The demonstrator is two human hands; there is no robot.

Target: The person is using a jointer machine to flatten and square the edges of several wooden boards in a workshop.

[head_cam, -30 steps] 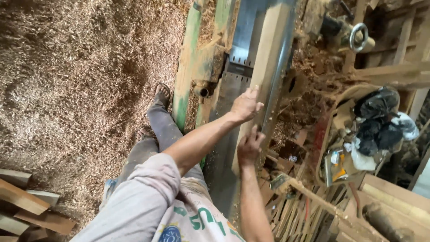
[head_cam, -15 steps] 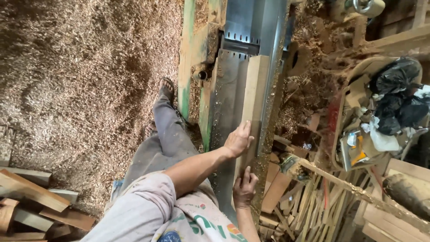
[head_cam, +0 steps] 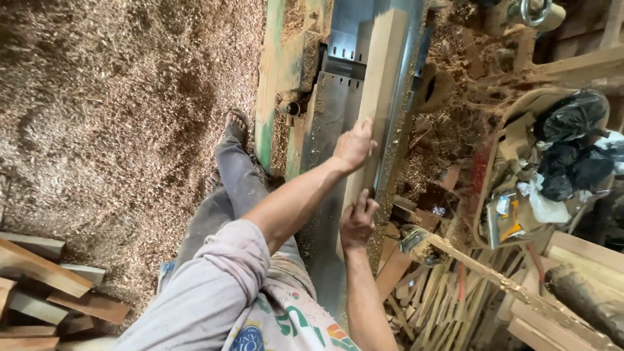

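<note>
A long pale wooden plank (head_cam: pixel 385 65) lies lengthwise on the grey metal bed (head_cam: pixel 325 123) of a woodworking machine. My left hand (head_cam: pixel 354 144) presses on top of the plank about midway, fingers curled over its right edge. My right hand (head_cam: pixel 357 221) sits lower, against the plank's near end, fingers wrapped on it. The plank's far end reaches past the slot in the bed.
A green machine frame (head_cam: pixel 268 97) borders the bed on the left. Thick sawdust (head_cam: pixel 117 117) covers the floor. Cut boards (head_cam: pixel 45 279) are stacked at the lower left. Wood scraps (head_cam: pixel 448 292), black bags (head_cam: pixel 572 143) and a basket crowd the right.
The plank has slid forward along the bed, away from me. Both hands have moved forward with it since half a second ago.
</note>
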